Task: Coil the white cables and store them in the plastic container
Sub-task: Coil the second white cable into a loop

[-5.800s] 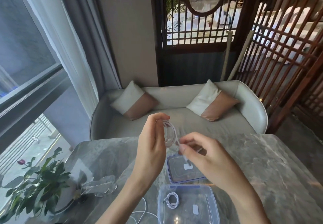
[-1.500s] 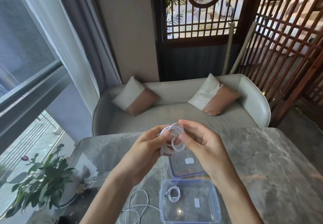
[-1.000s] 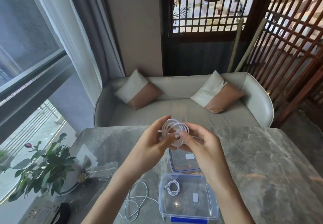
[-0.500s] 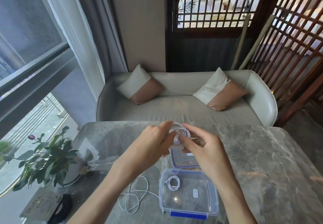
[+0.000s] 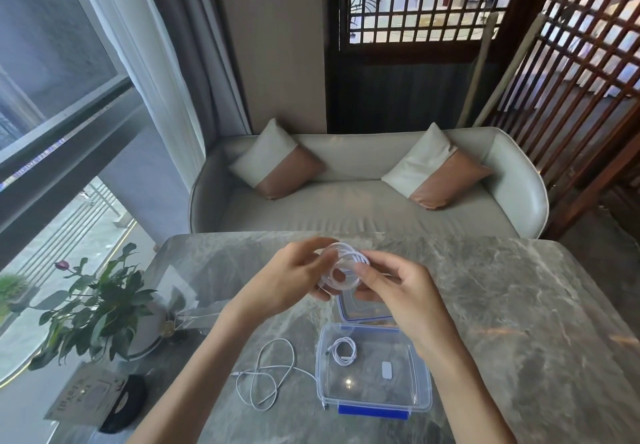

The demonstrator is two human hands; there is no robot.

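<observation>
Above the marble table [image 5: 502, 305], both hands hold a coiled white cable [image 5: 341, 267]. My left hand [image 5: 294, 279] pinches the coil's left side and my right hand [image 5: 391, 287] grips its right side. Below them stands the clear plastic container [image 5: 420, 398] with blue clips, open, with one small coiled white cable [image 5: 344, 350] lying inside at its far left. A loose, tangled white cable [image 5: 268, 378] lies on the table just left of the container, one end reaching the container's near left corner. The container's lid [image 5: 349, 312] lies behind it, partly hidden by my right hand.
A potted plant [image 5: 93, 308] with a pink bud stands at the table's left edge beside a clear acrylic stand [image 5: 197, 319]. A card and a black round object [image 5: 126, 402] sit at the near left. A grey sofa [image 5: 346, 208] with two cushions lies beyond the table.
The cable went from being wound around my left hand's fingers to a finished coil held by both hands. The hands and coil sank lower toward the table as the view tilted down.
</observation>
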